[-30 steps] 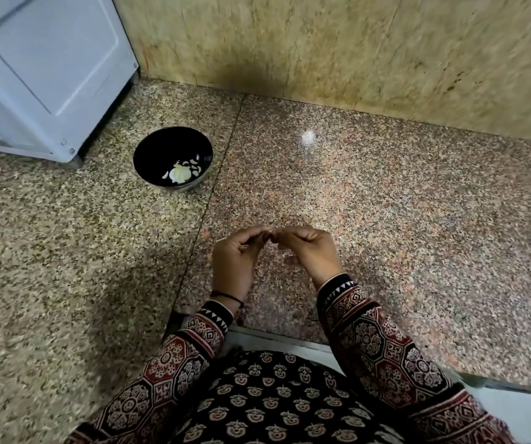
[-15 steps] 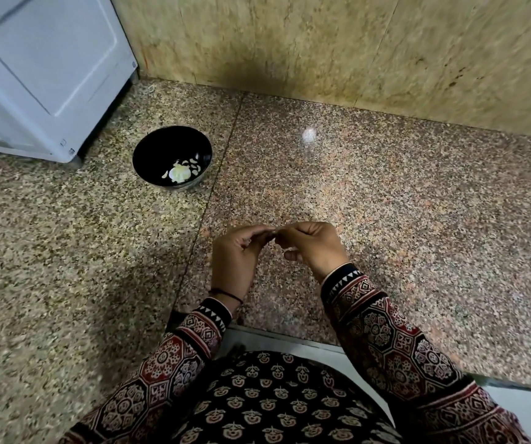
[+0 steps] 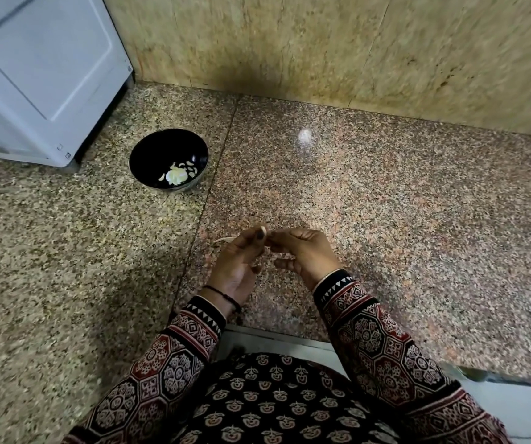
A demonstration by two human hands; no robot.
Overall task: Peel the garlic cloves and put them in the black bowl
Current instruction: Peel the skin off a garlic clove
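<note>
Speckled granite tabletop lies beneath a small pale garlic clove, pinched between curled fingers of the left hand and right hand; the round black bowl of peeled cloves sits well apart, far-left.

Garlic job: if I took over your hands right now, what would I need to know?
Left hand: pinches a garlic clove at its fingertips; a strip of peel sticks out beside it.
Right hand: fingers curled, pinching the same clove.
Black bowl: on the granite surface, up and left of both hands, apart from them.
Done: pale garlic pieces lie in the bowl.
Left: finish peeling this clove, then drop it in the bowl.
</note>
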